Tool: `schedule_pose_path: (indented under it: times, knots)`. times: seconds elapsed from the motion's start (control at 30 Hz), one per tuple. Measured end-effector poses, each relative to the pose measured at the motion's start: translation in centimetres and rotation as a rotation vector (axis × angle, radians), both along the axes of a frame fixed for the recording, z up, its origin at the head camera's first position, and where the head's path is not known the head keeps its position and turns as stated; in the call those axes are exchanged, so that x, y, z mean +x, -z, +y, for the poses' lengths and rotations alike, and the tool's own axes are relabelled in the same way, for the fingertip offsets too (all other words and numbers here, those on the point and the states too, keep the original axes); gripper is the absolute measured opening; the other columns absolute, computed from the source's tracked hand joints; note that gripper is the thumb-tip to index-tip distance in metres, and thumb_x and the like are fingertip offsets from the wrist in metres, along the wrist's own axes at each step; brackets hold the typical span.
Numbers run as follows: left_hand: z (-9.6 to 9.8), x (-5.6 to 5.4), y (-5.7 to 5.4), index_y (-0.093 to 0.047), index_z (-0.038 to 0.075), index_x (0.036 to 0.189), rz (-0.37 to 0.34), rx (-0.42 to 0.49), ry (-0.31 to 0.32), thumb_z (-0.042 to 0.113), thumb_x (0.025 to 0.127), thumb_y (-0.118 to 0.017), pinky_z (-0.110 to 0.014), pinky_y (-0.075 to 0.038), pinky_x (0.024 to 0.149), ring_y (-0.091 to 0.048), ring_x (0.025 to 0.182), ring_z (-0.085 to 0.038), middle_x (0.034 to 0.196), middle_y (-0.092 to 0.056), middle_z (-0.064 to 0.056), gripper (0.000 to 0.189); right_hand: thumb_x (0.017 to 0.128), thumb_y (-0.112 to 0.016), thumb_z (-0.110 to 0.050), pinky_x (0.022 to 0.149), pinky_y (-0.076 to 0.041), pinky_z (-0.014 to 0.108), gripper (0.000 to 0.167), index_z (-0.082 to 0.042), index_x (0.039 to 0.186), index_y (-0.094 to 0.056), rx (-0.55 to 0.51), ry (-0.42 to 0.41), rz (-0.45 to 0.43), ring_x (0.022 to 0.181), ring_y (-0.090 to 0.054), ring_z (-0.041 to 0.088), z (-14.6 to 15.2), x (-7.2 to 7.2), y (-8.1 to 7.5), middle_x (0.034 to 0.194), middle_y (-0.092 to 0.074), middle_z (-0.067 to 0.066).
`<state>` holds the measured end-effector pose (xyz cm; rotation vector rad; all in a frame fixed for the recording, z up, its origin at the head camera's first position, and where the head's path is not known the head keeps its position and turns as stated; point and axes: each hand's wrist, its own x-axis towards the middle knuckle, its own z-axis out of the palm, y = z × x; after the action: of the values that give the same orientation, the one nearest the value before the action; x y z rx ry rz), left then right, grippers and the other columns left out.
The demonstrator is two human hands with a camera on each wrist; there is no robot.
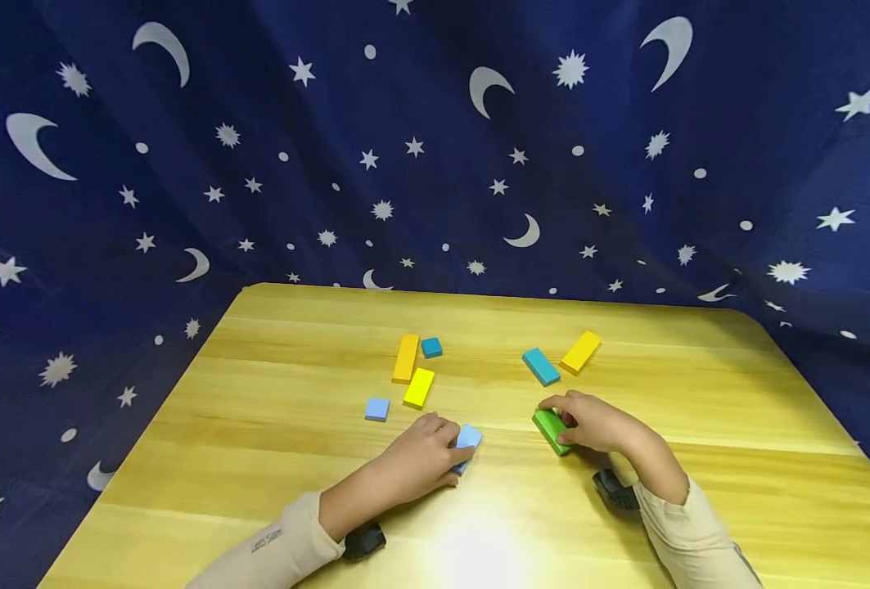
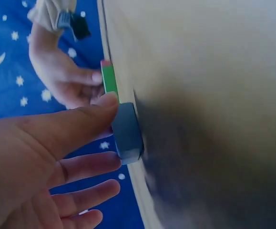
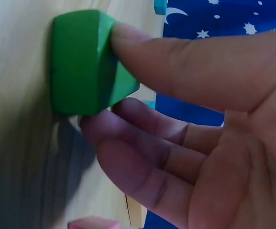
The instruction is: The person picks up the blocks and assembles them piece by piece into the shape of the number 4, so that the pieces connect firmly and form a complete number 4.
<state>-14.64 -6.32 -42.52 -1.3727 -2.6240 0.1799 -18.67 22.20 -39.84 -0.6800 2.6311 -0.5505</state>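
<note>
My left hand (image 1: 420, 460) pinches a light blue block (image 1: 468, 442) on the table; in the left wrist view the thumb lies on one end of this block (image 2: 129, 131) and a finger touches the other, while further fingers extend loosely. To the right, my right hand (image 1: 600, 424) grips a green block (image 1: 552, 430) between thumb and fingers. The right wrist view shows the green block (image 3: 76, 64) close up, with the thumb against one side and fingertips beneath. A small periwinkle block (image 1: 377, 410) and a yellow block (image 1: 419, 388) lie near the left hand.
Farther back lie an orange block (image 1: 406, 358) and a small dark blue block (image 1: 431, 348). Beyond the right hand are a teal block (image 1: 541, 366) and a yellow-orange block (image 1: 580, 352). A dark blue star-patterned curtain (image 1: 435, 106) hangs behind the wooden table (image 1: 272, 327).
</note>
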Motion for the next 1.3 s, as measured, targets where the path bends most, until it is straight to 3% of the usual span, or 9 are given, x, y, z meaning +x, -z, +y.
schedule_pose_path:
  times: [0.23, 0.37, 0.6, 0.73, 0.97, 1.07, 1.17, 1.3]
  knots:
    - [0.0, 2.3, -0.5, -0.061, 0.026, 0.118, 0.014, -0.052, 0.042, 0.046, 0.080, -0.062, -0.036, -0.043, 0.098, -0.055, 0.108, -0.016, 0.103, -0.058, 0.002, 0.044, 0.079, -0.068, -0.011, 0.063, -0.038, 0.026, 0.042, -0.003, 0.118, -0.054, -0.055, -0.009, -0.020, 0.073, -0.043, 0.015, -0.6, -0.2, 0.4, 0.084, -0.049, 0.004]
    - [0.3, 3.1, -0.8, -0.064, 0.022, 0.114, 0.056, -0.071, 0.095, 0.043, 0.078, -0.065, -0.033, -0.044, 0.096, -0.057, 0.104, -0.015, 0.104, -0.061, 0.001, 0.042, 0.079, -0.068, -0.010, 0.062, -0.036, 0.025, 0.041, -0.002, 0.117, -0.054, -0.063, -0.007, -0.010, 0.070, -0.042, 0.013, -0.9, -0.2, 0.5, 0.079, -0.047, 0.002]
    - [0.4, 2.7, -0.3, -0.070, 0.022, 0.096, 0.129, 0.008, 0.125, 0.018, 0.081, -0.068, -0.028, -0.044, 0.092, -0.058, 0.095, -0.010, 0.093, -0.064, 0.006, 0.017, 0.080, -0.068, -0.015, 0.056, -0.035, 0.022, 0.040, -0.001, 0.114, -0.052, -0.065, 0.058, -0.047, 0.063, -0.042, 0.012, -1.6, 0.2, 0.5, 0.071, -0.047, 0.000]
    - [0.6, 2.7, -0.1, -0.071, 0.022, 0.088, 0.143, 0.039, 0.150, 0.025, 0.078, -0.069, -0.028, -0.045, 0.092, -0.060, 0.091, -0.008, 0.087, -0.064, 0.008, 0.011, 0.080, -0.068, -0.023, 0.054, -0.035, 0.023, 0.043, 0.000, 0.111, -0.051, -0.053, 0.088, -0.048, 0.061, -0.042, 0.012, -2.2, 0.4, 0.7, 0.069, -0.048, 0.001]
    - [1.2, 3.5, -0.1, -0.070, 0.021, 0.085, 0.132, 0.054, 0.191, 0.041, 0.072, -0.068, -0.028, -0.043, 0.093, -0.059, 0.088, -0.006, 0.082, -0.062, 0.009, 0.023, 0.080, -0.068, -0.033, 0.057, -0.037, 0.026, 0.042, -0.003, 0.103, -0.050, -0.027, 0.110, -0.006, 0.063, -0.045, 0.012, -3.4, 0.7, 1.5, 0.071, -0.052, -0.001]
    - [1.4, 3.6, -0.1, -0.070, 0.022, 0.087, 0.131, 0.049, 0.211, 0.045, 0.071, -0.066, -0.028, -0.043, 0.092, -0.059, 0.087, -0.007, 0.082, -0.061, 0.009, 0.029, 0.080, -0.067, -0.033, 0.056, -0.036, 0.026, 0.040, -0.004, 0.102, -0.050, -0.036, 0.122, 0.002, 0.062, -0.044, 0.013, -4.1, 1.1, 1.8, 0.069, -0.049, -0.002]
    - [1.4, 3.8, -0.3, -0.069, 0.021, 0.101, 0.088, 0.007, 0.225, 0.047, 0.072, -0.065, -0.025, -0.044, 0.090, -0.059, 0.090, -0.007, 0.089, -0.063, 0.009, 0.039, 0.079, -0.068, -0.033, 0.054, -0.034, 0.025, 0.040, -0.005, 0.100, -0.050, -0.029, 0.119, 0.027, 0.060, -0.042, 0.012, -4.9, 1.5, 1.8, 0.067, -0.047, -0.002]
    - [1.3, 4.0, -0.1, -0.065, 0.023, 0.113, 0.076, -0.028, 0.223, 0.035, 0.080, -0.063, -0.023, -0.044, 0.085, -0.058, 0.093, -0.007, 0.095, -0.065, 0.008, 0.035, 0.079, -0.068, -0.035, 0.052, -0.034, 0.025, 0.039, -0.006, 0.099, -0.050, -0.013, 0.106, 0.047, 0.059, -0.042, 0.012, -6.1, 1.9, 1.8, 0.066, -0.047, -0.003]
